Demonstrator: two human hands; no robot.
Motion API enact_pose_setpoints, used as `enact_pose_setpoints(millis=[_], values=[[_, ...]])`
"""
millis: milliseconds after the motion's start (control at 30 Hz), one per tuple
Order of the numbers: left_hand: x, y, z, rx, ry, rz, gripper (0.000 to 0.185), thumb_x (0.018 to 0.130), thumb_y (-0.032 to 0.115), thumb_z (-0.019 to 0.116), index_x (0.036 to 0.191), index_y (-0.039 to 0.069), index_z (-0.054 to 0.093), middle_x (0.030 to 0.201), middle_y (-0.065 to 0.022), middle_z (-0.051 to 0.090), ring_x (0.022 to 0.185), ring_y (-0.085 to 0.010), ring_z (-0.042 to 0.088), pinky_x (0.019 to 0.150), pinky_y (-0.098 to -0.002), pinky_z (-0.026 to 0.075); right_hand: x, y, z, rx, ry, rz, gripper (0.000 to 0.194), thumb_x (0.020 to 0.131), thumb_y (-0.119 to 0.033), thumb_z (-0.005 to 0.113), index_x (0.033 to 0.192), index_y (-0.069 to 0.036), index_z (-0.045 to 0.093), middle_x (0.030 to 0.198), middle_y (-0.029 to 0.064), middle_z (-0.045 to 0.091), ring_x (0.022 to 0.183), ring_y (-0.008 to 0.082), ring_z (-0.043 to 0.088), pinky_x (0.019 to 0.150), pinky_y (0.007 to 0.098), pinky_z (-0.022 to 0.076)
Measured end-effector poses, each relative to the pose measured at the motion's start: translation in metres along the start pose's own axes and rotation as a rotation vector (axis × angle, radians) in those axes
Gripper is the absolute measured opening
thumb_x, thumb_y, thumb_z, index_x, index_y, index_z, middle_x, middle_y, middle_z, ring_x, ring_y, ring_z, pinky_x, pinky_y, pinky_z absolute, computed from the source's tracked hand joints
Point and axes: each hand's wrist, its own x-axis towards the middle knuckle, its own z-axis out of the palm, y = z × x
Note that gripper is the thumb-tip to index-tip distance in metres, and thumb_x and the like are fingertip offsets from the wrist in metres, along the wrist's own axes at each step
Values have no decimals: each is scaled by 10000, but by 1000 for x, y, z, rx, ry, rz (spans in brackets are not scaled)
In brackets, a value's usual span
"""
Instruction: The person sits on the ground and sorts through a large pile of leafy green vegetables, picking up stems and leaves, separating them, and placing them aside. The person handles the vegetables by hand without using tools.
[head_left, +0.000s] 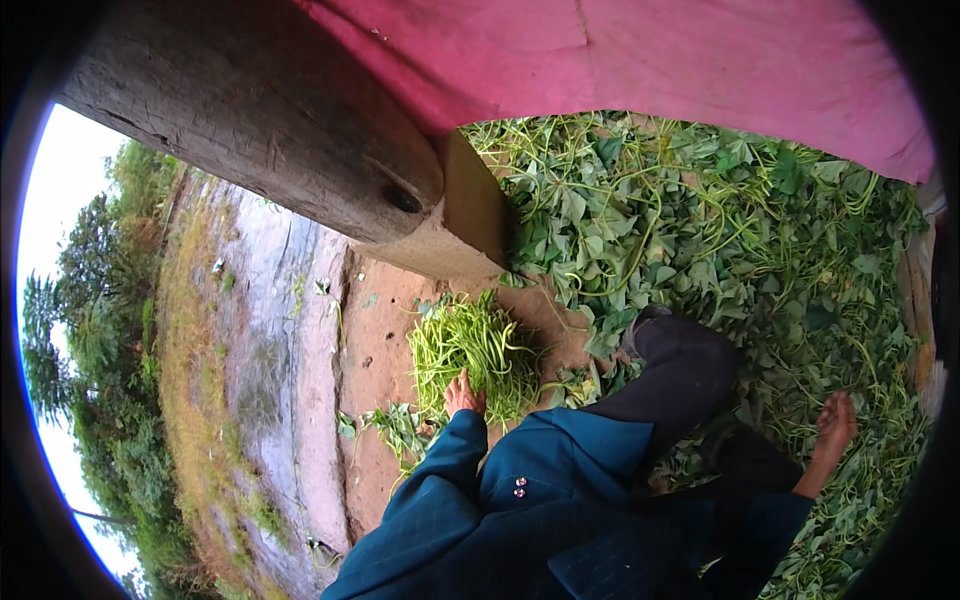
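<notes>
A pile of green stems (480, 341), seemingly leaf stalks, lies on the reddish earth floor. My left hand (463, 395) rests at the near edge of this pile with its fingers spread over the stems; nothing shows gripped in it. Over the heap of leafy vines (720, 247) at the right, my right hand (836, 429) is held out with curled fingers. Whether something small is between those fingers cannot be told. A few loose leaves and stems (405, 431) lie beside the pile, near my left sleeve.
A thick wooden post (300, 135) stands on a concrete base (469, 217) beyond the pile. Pink cloth (675, 60) hangs across the top. A raised floor edge (341, 375) runs along the left, with wet ground outside. My bent knee is between my hands.
</notes>
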Motion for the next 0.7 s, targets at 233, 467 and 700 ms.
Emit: enact_pose_setpoints(millis=[233, 467, 700], values=[[19, -9, 32, -24, -257, -84, 757, 797, 317, 569, 1415, 164, 159, 1237, -205, 469, 1123, -387, 448, 948, -435, 324, -2, -5, 6, -43, 11, 41, 188, 836, -230, 643, 924, -63, 643, 759, 19, 628, 604, 57, 546, 456, 185, 375], [19, -4, 22, -47, -174, -68, 708, 776, 289, 574, 1359, 38, 261, 1287, -244, 393, 1174, -381, 398, 1008, -403, 311, -6, -9, 14, -100, 35, 63, 239, 830, -233, 646, 978, -46, 625, 771, 27, 627, 601, 60, 544, 468, 199, 383], [35, -72, 57, -654, 151, 79, 442, 765, 63, 619, 1189, 24, 499, 1154, -179, 558, 1055, -267, 553, 921, -348, 427, -6, -9, 25, -55, 48, 124, 159, 803, -157, 646, 919, -51, 623, 732, 32, 618, 566, 72, 536, 466, 188, 373]])
